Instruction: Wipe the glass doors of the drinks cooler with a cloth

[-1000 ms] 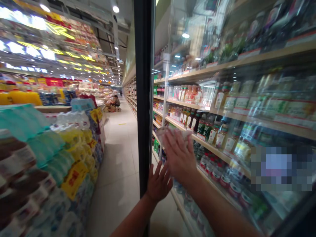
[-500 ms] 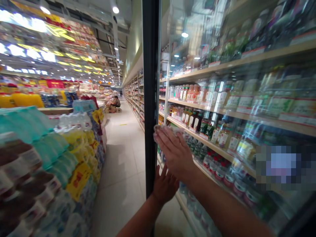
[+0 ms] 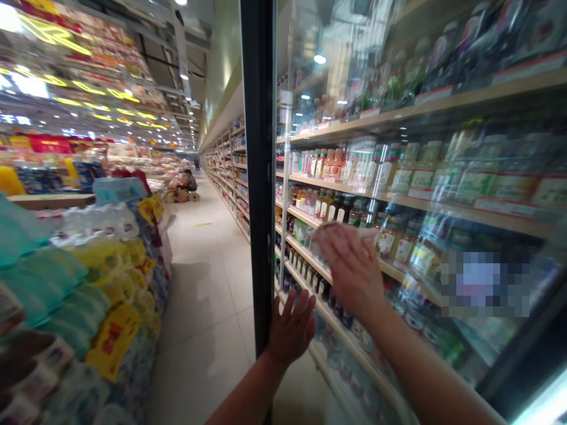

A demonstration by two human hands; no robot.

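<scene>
A glass fridge door with a black frame stands open in front of me. My right hand lies flat against the glass, pressing a pale cloth whose edge shows beyond the fingertips. Lower down, my left hand rests open on the glass beside the black frame, fingers spread upward. Behind the glass are shelves of bottled drinks.
A supermarket aisle runs ahead with tiled floor. Stacked packs of bottled water and drinks line its left side. More shelving runs along the right. A person crouches far down the aisle.
My right hand with the cloth has slid to the right across the glass. My left hand stays low by the frame. The view has shifted slightly.
</scene>
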